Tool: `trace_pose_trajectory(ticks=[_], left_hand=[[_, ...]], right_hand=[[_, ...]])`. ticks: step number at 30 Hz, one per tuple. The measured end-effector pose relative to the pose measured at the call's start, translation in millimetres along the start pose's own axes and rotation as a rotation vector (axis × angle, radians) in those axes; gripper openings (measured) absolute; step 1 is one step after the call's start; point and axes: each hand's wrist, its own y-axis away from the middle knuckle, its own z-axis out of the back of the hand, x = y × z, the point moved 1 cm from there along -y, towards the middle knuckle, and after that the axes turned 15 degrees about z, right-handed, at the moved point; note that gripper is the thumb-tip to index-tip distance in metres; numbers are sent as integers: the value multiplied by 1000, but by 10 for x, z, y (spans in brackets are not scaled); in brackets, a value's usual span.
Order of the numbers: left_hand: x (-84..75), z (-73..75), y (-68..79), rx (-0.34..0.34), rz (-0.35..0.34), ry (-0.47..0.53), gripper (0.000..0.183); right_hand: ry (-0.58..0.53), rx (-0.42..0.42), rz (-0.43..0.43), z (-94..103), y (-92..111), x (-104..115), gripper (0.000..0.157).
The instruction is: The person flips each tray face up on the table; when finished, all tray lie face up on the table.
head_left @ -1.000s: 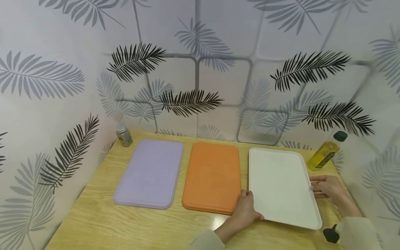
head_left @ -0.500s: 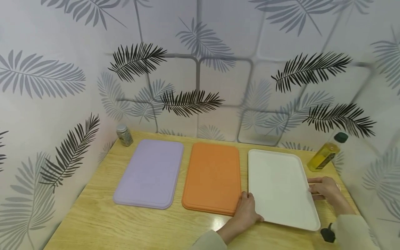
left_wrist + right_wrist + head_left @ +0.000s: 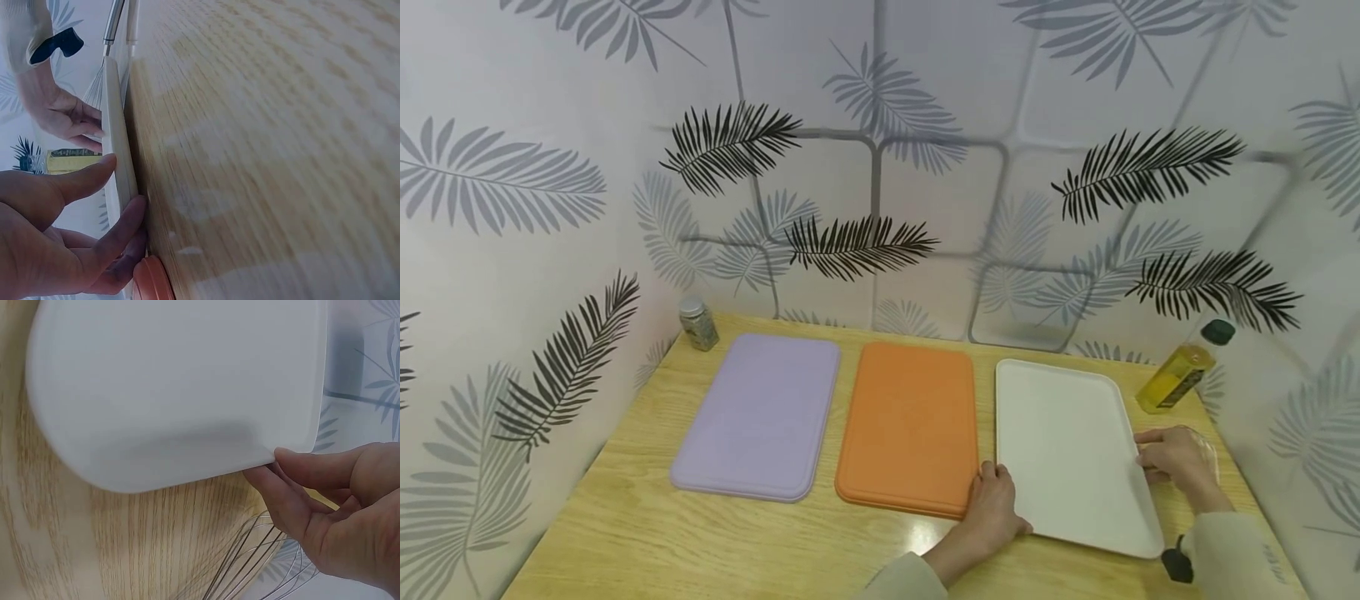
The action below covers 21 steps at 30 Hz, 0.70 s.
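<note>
A white rectangular tray [image 3: 1071, 458] with rounded corners lies at the right of the wooden table. My left hand [image 3: 992, 508] grips its near left corner; in the left wrist view the thumb is on the upper side and fingertips [image 3: 132, 215] reach under the edge. My right hand [image 3: 1176, 458] pinches the right edge between thumb [image 3: 306, 465] and fingers. A narrow dark gap shows under the near edge in the left wrist view. An orange rectangular board [image 3: 910, 425] lies close beside my left hand. A wire whisk [image 3: 250, 556] is beyond the tray's right edge, partly hidden.
A purple rectangular board [image 3: 758, 417] lies left of the orange one. A small jar with a grey lid [image 3: 697, 323] stands at the back left corner. A bottle of yellow oil [image 3: 1183, 371] stands at the back right. Patterned walls [image 3: 940, 200] border the table.
The tray's right side and near right corner have shifted left and slightly nearer, my right hand moving with them. More of the whisk shows behind that hand. My left hand has barely moved.
</note>
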Motion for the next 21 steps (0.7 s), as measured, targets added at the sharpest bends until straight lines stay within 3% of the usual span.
trace_pose_trajectory(ticks=[4,10,17,21], left_hand=[[1,-8,4,0,-2,8,84],[-3,-17,12,-17,-14,-15,83],[-10,-43,13,-10,0,-3,83],[-5,-63,24,-50,-17,-45,83]], right_hand=[[-7,-11,9,-22,7,25,48],[66,-20,9,-44,-12,7,44],[219,-37,64,-76,15,19,39],[305,-60,112,-117,47,41,40]])
